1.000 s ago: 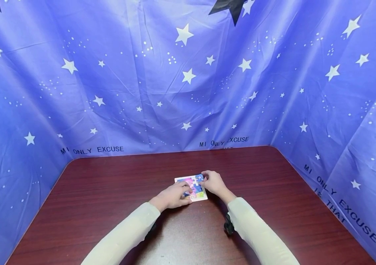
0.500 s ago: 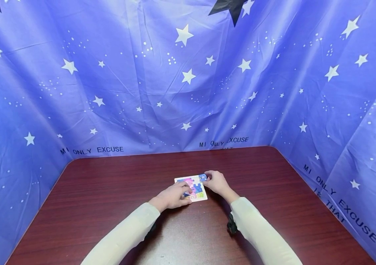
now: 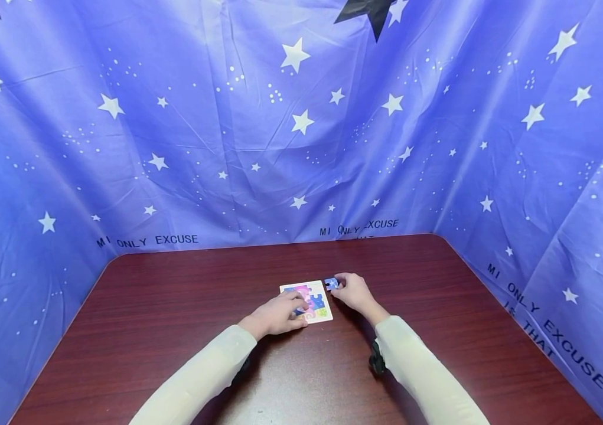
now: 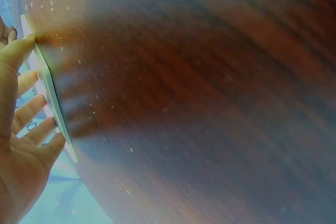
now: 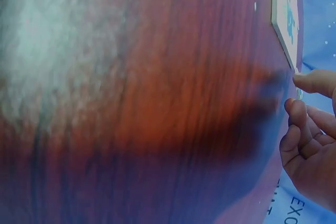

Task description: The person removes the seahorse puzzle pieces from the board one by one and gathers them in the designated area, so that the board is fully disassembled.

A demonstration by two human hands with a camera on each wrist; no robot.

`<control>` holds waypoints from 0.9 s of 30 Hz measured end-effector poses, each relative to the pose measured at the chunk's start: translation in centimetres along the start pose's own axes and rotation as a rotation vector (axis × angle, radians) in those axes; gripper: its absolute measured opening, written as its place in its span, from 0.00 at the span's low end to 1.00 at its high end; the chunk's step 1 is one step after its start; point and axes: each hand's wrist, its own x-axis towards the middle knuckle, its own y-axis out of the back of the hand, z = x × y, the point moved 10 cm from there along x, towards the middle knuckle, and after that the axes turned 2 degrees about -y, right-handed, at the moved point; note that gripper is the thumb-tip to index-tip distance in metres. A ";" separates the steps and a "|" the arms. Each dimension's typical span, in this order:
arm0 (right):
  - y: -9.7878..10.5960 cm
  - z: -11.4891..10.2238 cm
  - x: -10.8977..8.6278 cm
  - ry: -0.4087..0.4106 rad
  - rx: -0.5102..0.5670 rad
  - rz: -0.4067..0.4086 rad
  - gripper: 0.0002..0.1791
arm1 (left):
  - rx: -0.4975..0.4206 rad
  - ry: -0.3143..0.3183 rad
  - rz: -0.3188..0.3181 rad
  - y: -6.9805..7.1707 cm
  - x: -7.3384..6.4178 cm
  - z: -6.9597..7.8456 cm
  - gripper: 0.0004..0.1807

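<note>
A small jigsaw puzzle board [image 3: 301, 284] with a white frame lies on the table in the head view, showing pink, blue and yellow-green pieces. My left hand [image 3: 276, 314] rests on its left part with fingers spread, covering some of the picture. In the left wrist view the thumb [image 4: 18, 51] is at the edge of the board [image 4: 55, 98]. Just off the board's upper right corner, my right hand [image 3: 353, 290] pinches a blue puzzle piece [image 3: 330, 284] with a white star. The right wrist view mostly hides that piece behind the thumb [image 5: 315, 81] and curled fingers.
The dark red wooden table [image 3: 184, 295] reaches back to a blue-violet star-patterned curtain [image 3: 258, 118], which also hangs along both sides. A black device [image 3: 377, 359] sits under the right sleeve [image 3: 423, 366].
My right hand has drawn the blue star piece out of the board's upper right corner and to the right, baring a white area there. The left hand has stayed in place.
</note>
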 end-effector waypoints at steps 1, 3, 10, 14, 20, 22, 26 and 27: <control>0.1 0.2 0.0 -0.002 -0.002 0.001 0.23 | -0.001 -0.001 0.001 0.0 0.0 0.0 0.18; 0.3 0.4 0.0 -0.003 -0.004 0.006 0.23 | -0.004 0.001 -0.001 0.0 0.0 0.0 0.18; 1.4 1.3 0.1 -0.002 -0.033 0.027 0.23 | -0.006 0.021 -0.013 0.0 0.0 -0.1 0.18; 2.0 1.7 0.1 -0.003 -0.047 0.033 0.23 | -0.003 0.029 -0.020 -0.2 0.0 -0.2 0.18; 2.8 2.4 0.0 0.009 -0.063 0.037 0.23 | -0.008 0.030 -0.021 -0.2 0.0 -0.3 0.18; 3.0 2.8 0.1 -0.001 -0.069 0.039 0.23 | -0.011 0.031 -0.023 -0.2 0.0 -0.3 0.18; 3.5 3.5 0.1 -0.021 -0.075 0.042 0.23 | -0.010 0.032 -0.024 -0.2 0.0 -0.3 0.18; 3.7 3.6 0.1 -0.022 -0.076 0.044 0.23 | -0.009 0.032 -0.024 -0.2 0.0 -0.3 0.18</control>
